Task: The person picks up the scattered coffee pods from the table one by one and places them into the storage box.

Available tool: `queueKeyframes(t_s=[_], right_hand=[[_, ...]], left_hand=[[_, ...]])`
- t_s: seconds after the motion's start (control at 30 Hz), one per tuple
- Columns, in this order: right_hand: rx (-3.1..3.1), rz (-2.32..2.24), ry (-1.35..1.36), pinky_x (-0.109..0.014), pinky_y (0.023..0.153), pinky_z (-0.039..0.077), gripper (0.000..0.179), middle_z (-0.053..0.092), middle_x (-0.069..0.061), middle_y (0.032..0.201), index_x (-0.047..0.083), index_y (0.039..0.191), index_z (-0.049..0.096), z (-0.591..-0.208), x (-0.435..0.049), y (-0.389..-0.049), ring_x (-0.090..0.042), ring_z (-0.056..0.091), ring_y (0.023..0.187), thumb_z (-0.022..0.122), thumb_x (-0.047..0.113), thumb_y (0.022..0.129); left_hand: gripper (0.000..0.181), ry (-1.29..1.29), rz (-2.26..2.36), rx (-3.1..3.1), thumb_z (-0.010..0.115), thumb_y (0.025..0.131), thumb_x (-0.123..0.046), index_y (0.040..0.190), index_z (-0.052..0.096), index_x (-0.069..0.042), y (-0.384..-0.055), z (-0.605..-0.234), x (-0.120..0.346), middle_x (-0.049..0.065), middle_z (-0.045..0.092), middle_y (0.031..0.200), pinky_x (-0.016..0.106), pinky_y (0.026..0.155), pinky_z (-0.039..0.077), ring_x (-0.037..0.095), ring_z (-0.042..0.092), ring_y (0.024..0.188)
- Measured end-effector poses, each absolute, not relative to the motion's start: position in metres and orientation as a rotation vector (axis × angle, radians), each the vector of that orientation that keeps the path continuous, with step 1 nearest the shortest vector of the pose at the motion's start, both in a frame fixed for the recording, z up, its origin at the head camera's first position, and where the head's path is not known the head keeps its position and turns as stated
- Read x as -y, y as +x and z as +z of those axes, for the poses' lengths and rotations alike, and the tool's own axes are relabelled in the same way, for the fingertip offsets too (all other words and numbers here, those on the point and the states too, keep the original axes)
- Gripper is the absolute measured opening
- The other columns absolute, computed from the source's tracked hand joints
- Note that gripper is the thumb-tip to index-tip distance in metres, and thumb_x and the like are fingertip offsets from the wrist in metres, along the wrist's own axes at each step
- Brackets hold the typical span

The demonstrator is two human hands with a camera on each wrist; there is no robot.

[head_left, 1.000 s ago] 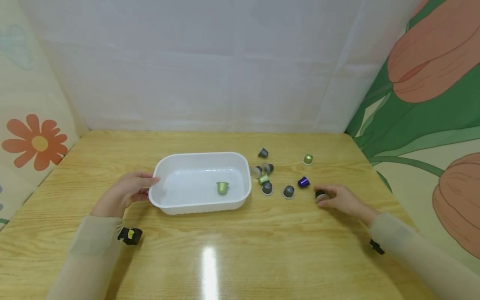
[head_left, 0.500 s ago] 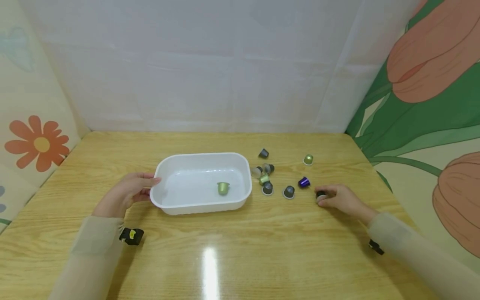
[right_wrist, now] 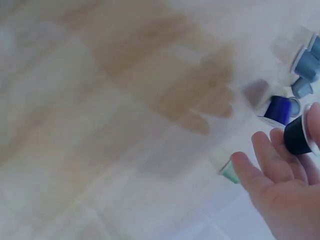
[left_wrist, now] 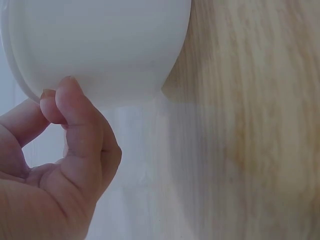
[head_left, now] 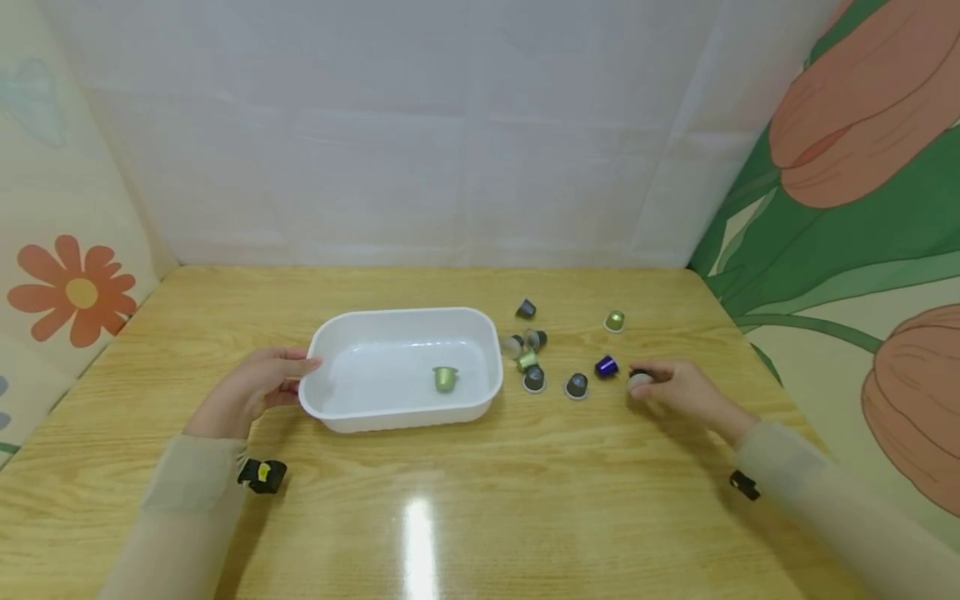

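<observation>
My left hand grips the left end of a white plastic basin; in the left wrist view its fingertips press the outer wall near the rim. Inside the basin a light green coffee capsule lies toward the right. On the right, my right hand pinches a black coffee capsule between thumb and fingers, its pale lid turned toward me. The right wrist view shows this black capsule at the frame's edge, with the other fingers spread. Just left of that hand lies a purple-blue capsule.
Between basin and right hand, several capsules lie scattered on the wooden table: a dark one, another dark one, and a cluster with a green one. Farther back stand a green capsule and a dark grey one.
My right hand has risen slightly and turned the black capsule so its pale lid shows more. The left hand and basin keep their places.
</observation>
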State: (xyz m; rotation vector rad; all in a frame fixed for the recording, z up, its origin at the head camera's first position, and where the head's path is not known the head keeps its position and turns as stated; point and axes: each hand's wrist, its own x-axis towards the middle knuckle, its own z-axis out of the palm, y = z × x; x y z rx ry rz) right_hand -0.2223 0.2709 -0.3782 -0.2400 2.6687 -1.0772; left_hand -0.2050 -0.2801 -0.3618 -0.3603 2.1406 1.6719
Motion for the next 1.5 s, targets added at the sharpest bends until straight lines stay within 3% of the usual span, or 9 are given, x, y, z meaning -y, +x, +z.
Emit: queueKeyframes(t_s=[0.47, 0.73, 1.03, 1.5], right_hand=[[-2.570, -1.248, -0.197, -0.054, 0.108, 0.033, 0.060, 0.045, -0.026, 0.141, -0.005, 0.142, 0.042, -0.352, -0.253, -0.230, -0.042, 0.040, 0.131, 0.067, 0.020, 0.094], [-2.574, -1.253, -0.205, -0.052, 0.105, 0.037, 0.056, 0.048, -0.029, 0.137, -0.009, 0.141, 0.041, -0.344, -0.239, -0.233, -0.042, 0.046, 0.126, 0.064, 0.018, 0.096], [-2.533, -1.269, -0.166, -0.051, 0.108, 0.034, 0.057, 0.049, -0.025, 0.137, -0.003, 0.144, 0.040, -0.334, -0.224, -0.239, -0.039, 0.044, 0.128, 0.063, 0.019, 0.097], [-2.509, -1.371, -0.152, -0.046, 0.106, 0.039, 0.053, 0.048, -0.026, 0.137, -0.003, 0.143, 0.042, -0.331, -0.201, -0.243, -0.037, 0.046, 0.125, 0.063, 0.012, 0.096]], left_hand=[[0.045, -0.373, 1.669, -2.152, 0.055, 0.100, -0.015, 0.131, 0.041, 0.015, -0.205, -0.362, 0.279, -0.002, 0.060, 0.083, 0.025, 0.066, 0.056, 0.011, 0.059, 0.070], [0.044, -0.362, 1.686, -2.141, 0.055, 0.099, -0.014, 0.130, 0.040, 0.014, -0.205, -0.361, 0.279, -0.004, 0.060, 0.081, 0.025, 0.066, 0.056, 0.010, 0.060, 0.069], [0.041, -0.377, 1.669, -2.142, 0.056, 0.099, -0.015, 0.127, 0.043, 0.012, -0.205, -0.360, 0.279, -0.004, 0.059, 0.081, 0.024, 0.065, 0.055, 0.010, 0.059, 0.069], [0.040, -0.403, 1.659, -2.146, 0.055, 0.100, -0.015, 0.127, 0.045, 0.012, -0.206, -0.360, 0.278, -0.002, 0.059, 0.082, 0.025, 0.065, 0.056, 0.011, 0.058, 0.068]])
